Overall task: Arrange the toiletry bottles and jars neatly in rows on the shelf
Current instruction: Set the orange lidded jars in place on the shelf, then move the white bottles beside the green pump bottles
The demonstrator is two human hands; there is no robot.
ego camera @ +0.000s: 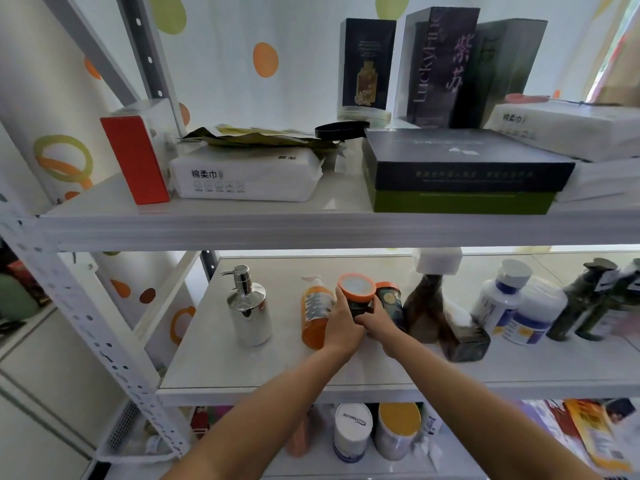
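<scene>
White laminate forms the middle shelf (214, 372), the broadest surface in the lower half of the frame, its front edge running left to right below the hands. Bare board lies open at lower left in front of the chrome pump dispenser (248, 306), and a wide gap separates that dispenser from the orange pump bottle (313, 315) at centre. Right of centre the shelf is crowded: one brown spray bottle (427, 306) with a white top, one dark square jar (467, 341) near the front edge, two white bottles (519, 306) touching each other, and dark green bottles (588, 299) at far right, too blurred to count.

Two jars share dark bodies and orange lids. One orange-lidded jar (356, 292) is tilted, its pale round top facing the camera, just beside the orange pump bottle. The left hand (341, 323) wraps its side and the right hand (379, 322) closes on its lower part, so both grasp it. The second jar (389, 301) stands just behind the right hand.

On the upper shelf, one red box (136, 161) stands upright at left and one soft tissue pack (247, 174) lies beside it.
</scene>
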